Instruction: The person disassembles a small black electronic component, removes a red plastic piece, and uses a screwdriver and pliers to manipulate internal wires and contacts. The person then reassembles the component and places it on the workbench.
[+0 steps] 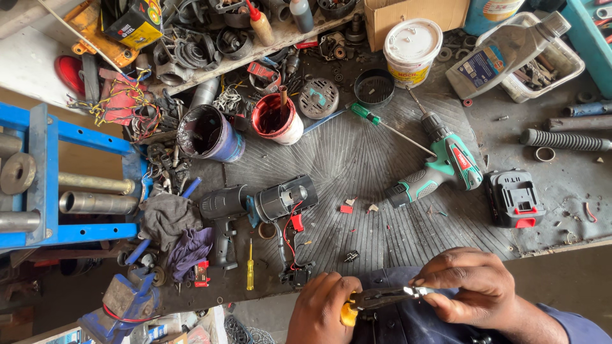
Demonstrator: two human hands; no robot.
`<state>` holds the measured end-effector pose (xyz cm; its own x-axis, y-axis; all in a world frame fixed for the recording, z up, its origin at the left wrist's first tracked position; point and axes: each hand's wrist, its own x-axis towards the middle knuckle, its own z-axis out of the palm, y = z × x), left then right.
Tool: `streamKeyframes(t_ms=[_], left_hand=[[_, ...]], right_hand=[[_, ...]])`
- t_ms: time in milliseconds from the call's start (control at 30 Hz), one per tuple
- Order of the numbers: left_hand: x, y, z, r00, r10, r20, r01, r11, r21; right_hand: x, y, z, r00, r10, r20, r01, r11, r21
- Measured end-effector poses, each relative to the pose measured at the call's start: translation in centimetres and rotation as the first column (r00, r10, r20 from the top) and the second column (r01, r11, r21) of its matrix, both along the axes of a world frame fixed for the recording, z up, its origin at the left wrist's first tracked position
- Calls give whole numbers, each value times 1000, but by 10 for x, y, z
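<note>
My left hand (322, 308) grips the yellow-handled end of a pair of long-nose pliers (382, 297) near the bench's front edge. My right hand (468, 285) pinches something small at the plier jaws; what it is stays hidden by the fingers. On the ribbed black mat (357, 153) lies an opened black drill body (261, 204) with red and black wires trailing to a small part (294, 274). A green cordless drill (440, 169) lies to the right, with its black battery pack (514, 199) beside it.
A yellow screwdriver (250, 267) and a green-handled screwdriver (373, 120) lie on the bench. A red cup (278, 119), dark tin (209, 134), white tub (412, 48), oil jug (503, 54) and cluttered shelf stand at the back. A blue vise frame (44, 178) is at left.
</note>
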<state>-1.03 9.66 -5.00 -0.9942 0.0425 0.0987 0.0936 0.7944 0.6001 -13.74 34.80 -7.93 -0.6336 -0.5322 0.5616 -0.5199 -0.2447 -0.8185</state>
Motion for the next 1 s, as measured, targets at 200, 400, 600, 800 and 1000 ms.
streamKeyframes(t_ms=[200,400,600,800,1000], left_hand=[[4,-3,1,997,-41,-65,40,999,-5],[7,-3,-7,997,-19,73,17,1000,23],[10,-3,-11,993,-25,116,18,998,64],[10,1,-9,967,17,253,-36,997,70],[13,2,-7,977,16,213,-24,999,39]], right_hand=[[9,3,0,996,-66,59,62,996,68],[23,-8,-5,931,-155,331,127,986,104],[26,-9,-7,926,-124,357,104,992,75],[29,-10,-8,924,-135,357,111,990,88],[31,-8,-12,896,-109,431,67,991,113]])
